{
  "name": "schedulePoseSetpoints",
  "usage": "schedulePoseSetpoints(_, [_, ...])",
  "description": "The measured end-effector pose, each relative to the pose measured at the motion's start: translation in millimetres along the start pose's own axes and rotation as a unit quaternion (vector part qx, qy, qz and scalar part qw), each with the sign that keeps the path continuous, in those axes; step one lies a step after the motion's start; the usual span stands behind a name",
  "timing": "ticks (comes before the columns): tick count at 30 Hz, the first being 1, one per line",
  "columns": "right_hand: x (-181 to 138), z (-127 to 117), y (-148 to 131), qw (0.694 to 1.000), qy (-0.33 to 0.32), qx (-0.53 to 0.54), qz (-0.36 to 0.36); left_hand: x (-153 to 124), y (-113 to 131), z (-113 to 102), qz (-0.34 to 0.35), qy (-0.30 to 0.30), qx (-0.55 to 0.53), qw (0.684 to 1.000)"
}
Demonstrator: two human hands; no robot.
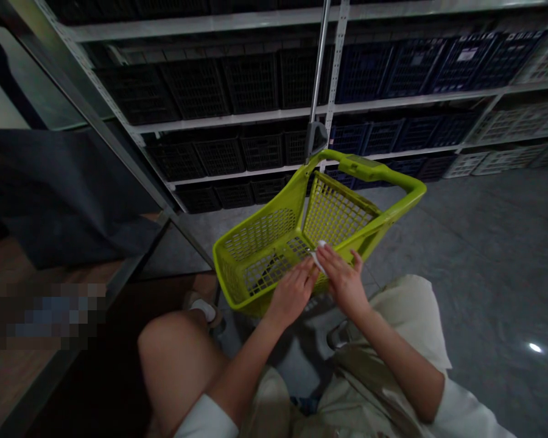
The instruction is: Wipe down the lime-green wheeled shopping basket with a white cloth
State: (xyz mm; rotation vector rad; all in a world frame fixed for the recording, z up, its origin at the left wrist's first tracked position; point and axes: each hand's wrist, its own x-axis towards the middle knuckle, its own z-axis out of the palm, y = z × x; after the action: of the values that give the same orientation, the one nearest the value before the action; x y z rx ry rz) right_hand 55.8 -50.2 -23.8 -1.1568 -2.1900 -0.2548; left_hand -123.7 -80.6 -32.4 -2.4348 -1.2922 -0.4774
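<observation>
A lime-green plastic shopping basket on wheels stands on the floor in front of me, its long metal handle rising upward. Both hands are at the basket's near rim. My left hand and my right hand pinch a small white object between their fingertips, just over the rim. I cannot make out what the white object is. My knee and light shorts show below.
Metal shelving with rows of black and blue plastic crates fills the background; white crates sit at the right. A dark cloth hangs over a wooden surface at left. Grey floor spreads to the right.
</observation>
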Motion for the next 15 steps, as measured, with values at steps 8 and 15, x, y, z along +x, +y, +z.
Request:
schedulePoseSetpoints(8, [17.9,-44.2,115.3,0.995,0.032,-0.095,0.018,4.2,0.3,3.3,-0.002,-0.033,-0.008,0.999])
schedulePoseSetpoints(15, [15.6,-21.0,75.5,0.995,0.037,-0.076,0.05,1.8,13.6,11.4,-0.06,-0.026,0.005,0.998])
